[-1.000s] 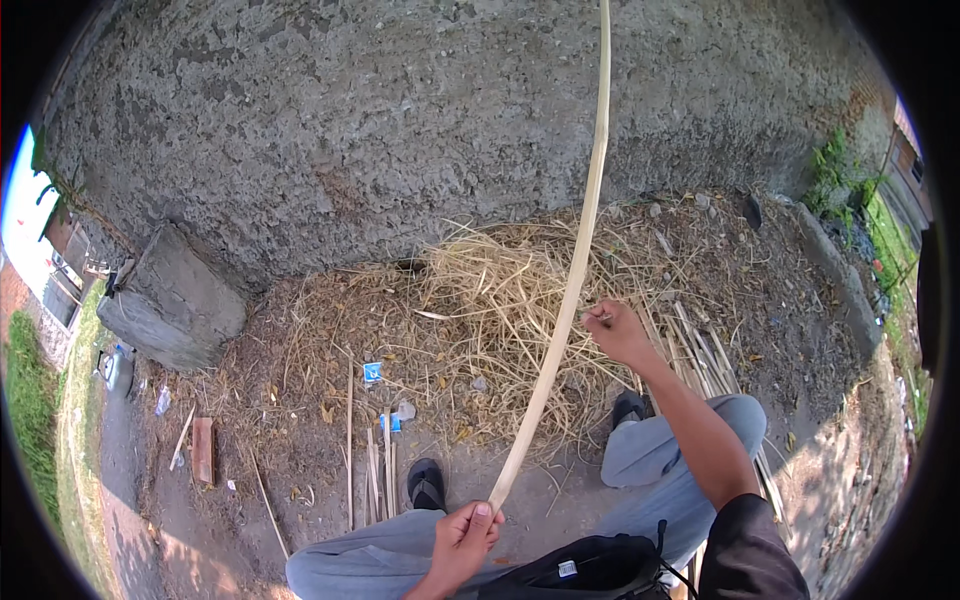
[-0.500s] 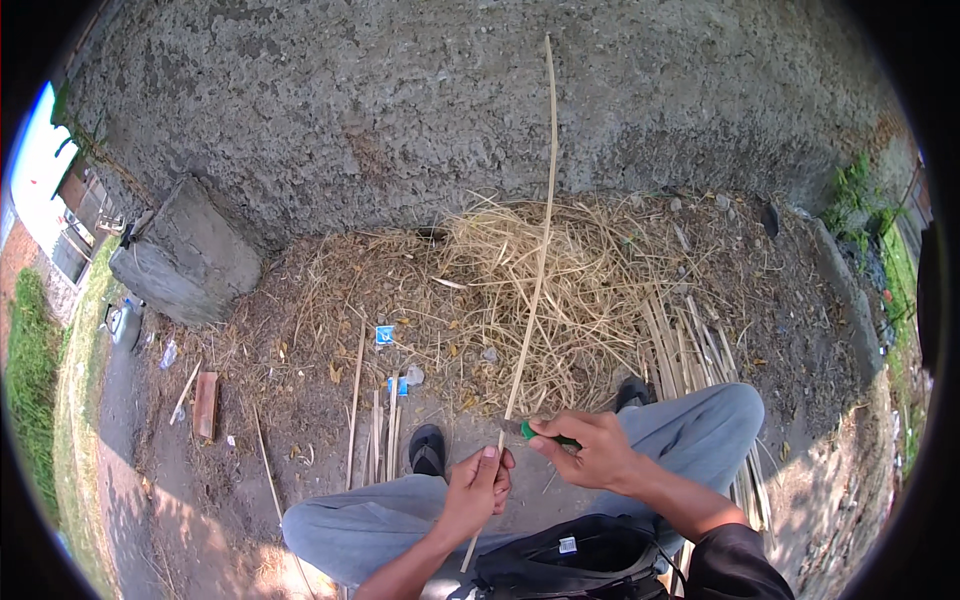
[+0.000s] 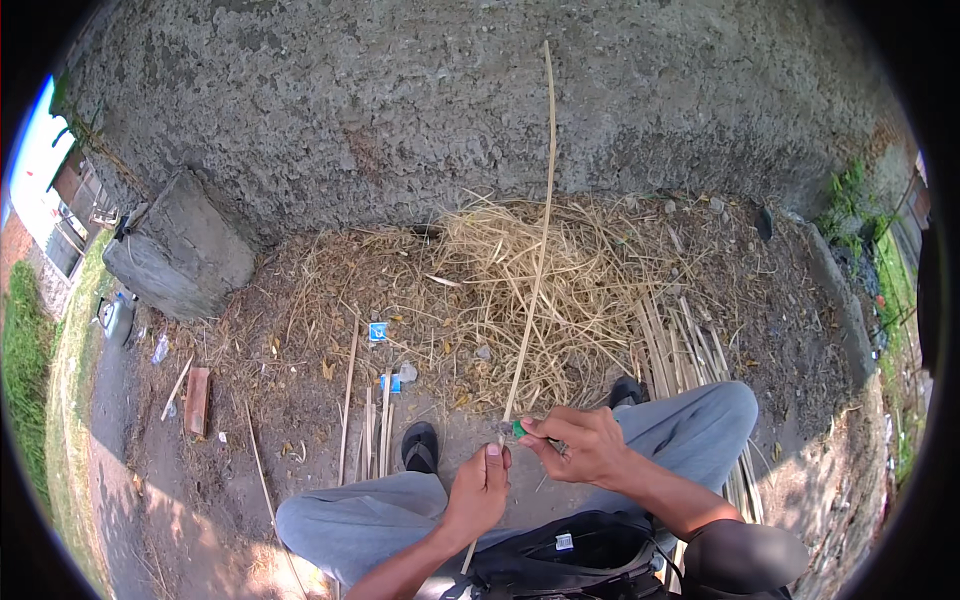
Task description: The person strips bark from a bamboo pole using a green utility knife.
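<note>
A long, thin bamboo strip [image 3: 541, 262] rises from my lap and leans away toward the wall, its far end bent slightly. My left hand [image 3: 478, 490] is closed around its lower part, thumb pointing up along it. Just above that thumb, my right hand [image 3: 585, 447] grips a knife [image 3: 519, 429] by its green handle. The short blade lies at the strip, touching or very close to it; most of the handle is hidden in my fingers.
A heap of pale shavings [image 3: 560, 310] lies before the rough wall [image 3: 400, 120]. Split strips lie by my right knee [image 3: 665, 345] and left foot [image 3: 387, 430]. A black bag [image 3: 520, 565] rests on my lap. Further left are a brick [image 3: 198, 402] and concrete block [image 3: 185, 255].
My right hand has turned a little, with its fingers tucked closer around the knife handle. My left hand keeps its hold on the strip. The whole view has shifted slightly.
</note>
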The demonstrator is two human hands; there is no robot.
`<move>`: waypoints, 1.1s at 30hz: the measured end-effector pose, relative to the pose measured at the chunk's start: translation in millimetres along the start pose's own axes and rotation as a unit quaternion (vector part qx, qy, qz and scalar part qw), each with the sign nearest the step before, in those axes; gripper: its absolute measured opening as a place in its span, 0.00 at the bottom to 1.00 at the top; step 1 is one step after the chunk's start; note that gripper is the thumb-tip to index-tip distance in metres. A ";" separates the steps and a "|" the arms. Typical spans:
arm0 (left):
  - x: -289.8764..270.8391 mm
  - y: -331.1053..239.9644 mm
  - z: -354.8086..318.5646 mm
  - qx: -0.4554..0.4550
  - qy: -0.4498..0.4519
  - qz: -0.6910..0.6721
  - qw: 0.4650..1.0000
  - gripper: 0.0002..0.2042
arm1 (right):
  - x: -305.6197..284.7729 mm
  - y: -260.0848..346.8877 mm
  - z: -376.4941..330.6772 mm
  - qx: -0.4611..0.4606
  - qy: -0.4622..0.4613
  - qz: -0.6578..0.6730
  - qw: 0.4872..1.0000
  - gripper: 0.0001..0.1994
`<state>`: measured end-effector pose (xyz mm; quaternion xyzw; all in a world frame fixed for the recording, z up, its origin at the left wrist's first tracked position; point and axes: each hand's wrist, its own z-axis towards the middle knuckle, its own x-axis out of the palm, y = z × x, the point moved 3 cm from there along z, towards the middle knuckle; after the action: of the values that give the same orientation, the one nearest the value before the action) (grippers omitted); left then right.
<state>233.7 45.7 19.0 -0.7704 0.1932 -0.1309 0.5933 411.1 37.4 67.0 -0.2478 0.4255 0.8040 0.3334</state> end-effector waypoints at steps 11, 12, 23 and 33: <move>-3.7 -2.5 1.6 0.004 -0.010 0.017 1.000 0.20 | 8.6 -5.9 1.9 -0.042 -0.060 -0.011 0.997 0.06; -3.4 -1.3 -0.2 0.004 -0.011 0.018 1.000 0.20 | 7.6 -5.0 5.2 -0.047 -0.057 -0.019 0.997 0.06; 1.6 -25.0 -27.1 0.053 0.083 -0.017 0.995 0.19 | -16.1 -106.6 12.5 0.289 -0.183 0.188 0.921 0.12; -10.1 -24.2 -20.1 -0.080 0.015 -0.131 0.988 0.18 | 26.6 -139.1 -22.8 0.205 0.174 -0.278 0.922 0.09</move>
<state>219.5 38.3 47.9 -0.8319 0.1093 -0.2026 0.5049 500.2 84.5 -35.1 -0.4181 0.5465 0.5183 0.5078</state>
